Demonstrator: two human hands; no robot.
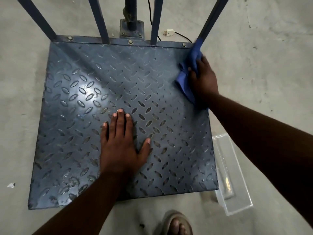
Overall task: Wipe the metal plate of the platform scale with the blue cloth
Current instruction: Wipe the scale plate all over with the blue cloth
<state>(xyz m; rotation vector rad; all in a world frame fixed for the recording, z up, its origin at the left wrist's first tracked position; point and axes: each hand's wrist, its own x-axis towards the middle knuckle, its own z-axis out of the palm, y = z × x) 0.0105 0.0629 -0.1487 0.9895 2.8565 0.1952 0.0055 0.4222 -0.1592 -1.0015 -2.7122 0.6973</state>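
The platform scale's metal plate (84, 102) is dark blue-grey checker plate lying on the concrete floor, filling the middle of the view. My left hand (121, 145) lies flat on its centre, fingers straight and spread. My right hand (202, 77) grips the blue cloth (186, 82) at the plate's far right edge, near the back corner. The cloth is bunched, with one end reaching up toward the right rail post and another end trailing down under my wrist.
Blue rail bars (100, 19) and a central post (130, 14) rise from the plate's back edge. A white plug (168, 32) with a black cord lies behind. A clear plastic box (232, 175) sits by the plate's near right corner. My sandalled foot (177, 223) stands below.
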